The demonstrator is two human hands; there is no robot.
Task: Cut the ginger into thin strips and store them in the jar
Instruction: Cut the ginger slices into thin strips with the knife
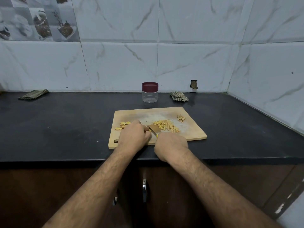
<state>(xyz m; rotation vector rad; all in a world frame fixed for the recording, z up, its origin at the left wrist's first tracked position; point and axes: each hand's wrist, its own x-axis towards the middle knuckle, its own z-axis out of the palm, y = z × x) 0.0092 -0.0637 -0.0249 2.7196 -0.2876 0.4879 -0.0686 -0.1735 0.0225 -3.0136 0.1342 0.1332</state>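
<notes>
A wooden cutting board (190,130) lies on the black counter. A heap of thin ginger strips (166,125) sits at its middle. Several round ginger slices (124,124) lie at its left, and a small pile of peel scraps (181,118) at its far right. My right hand (171,145) grips the yellow handle of a knife (153,129), whose blade rests on the board beside the strips. My left hand (134,135) has curled fingers pressing down on a bit of ginger just left of the blade; that piece is mostly hidden. A clear jar with a maroon lid (150,94) stands closed behind the board.
A folded checked cloth (33,94) lies at the back left of the counter and a crumpled one (179,96) at the back right near the jar. Tiled walls close the back and right side. Cabinet doors with a metal handle (144,190) are below the counter edge.
</notes>
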